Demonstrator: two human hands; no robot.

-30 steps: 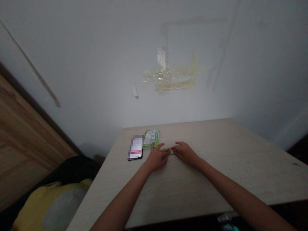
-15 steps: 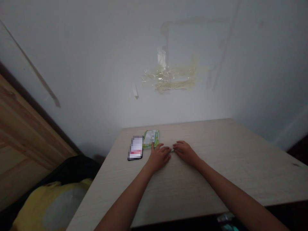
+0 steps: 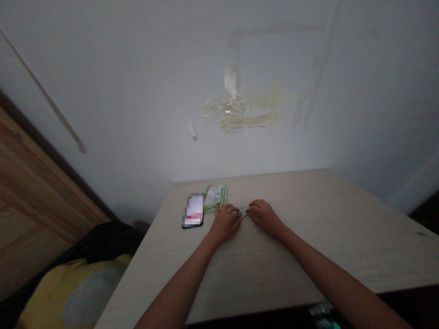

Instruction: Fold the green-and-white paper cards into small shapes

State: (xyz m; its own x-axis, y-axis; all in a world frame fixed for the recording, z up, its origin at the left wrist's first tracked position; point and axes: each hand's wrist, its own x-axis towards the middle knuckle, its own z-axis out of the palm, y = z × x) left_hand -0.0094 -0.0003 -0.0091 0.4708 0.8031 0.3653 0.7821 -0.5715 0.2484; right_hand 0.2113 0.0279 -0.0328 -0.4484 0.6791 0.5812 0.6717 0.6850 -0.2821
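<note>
Your left hand: The left hand (image 3: 224, 225) is palm down, its fingers bent and closed on the near-left part of a small flat piece. The outermost finger stretches away from you and overlaps the near edge of a packet in view; whether it touches, you cannot tell.
Your right hand: The right hand (image 3: 265, 218) faces it, fingertips pinched on the right end of the same piece, wrist low over the surface.
Small piece: The small flat piece (image 3: 243, 213), whitish and green, sits between your two hands, left of the middle of the surface and nearer its far edge than its near edge. Your fingers hide much of it, and it is too small to identify.
Green packet: The green-and-white printed packet (image 3: 215, 195) lies flat just beyond your left hand, close to the far left corner.
Phone: The smartphone (image 3: 194, 210) lies screen up beside the packet's left side, near the left edge; its bright display is blurred into blocks.
Surface: The pale wood-grain surface (image 3: 308, 256) meets a wall along its far edge, and your forearms reach in over its near edge.
Wall: The grey-white wall (image 3: 137, 91) carries shiny, yellowed tape (image 3: 240, 109).
Beyond the left edge: Lower down are a yellow item (image 3: 44, 288) with a grey patch, black fabric (image 3: 106, 240) and a wooden panel (image 3: 30, 183).
</note>
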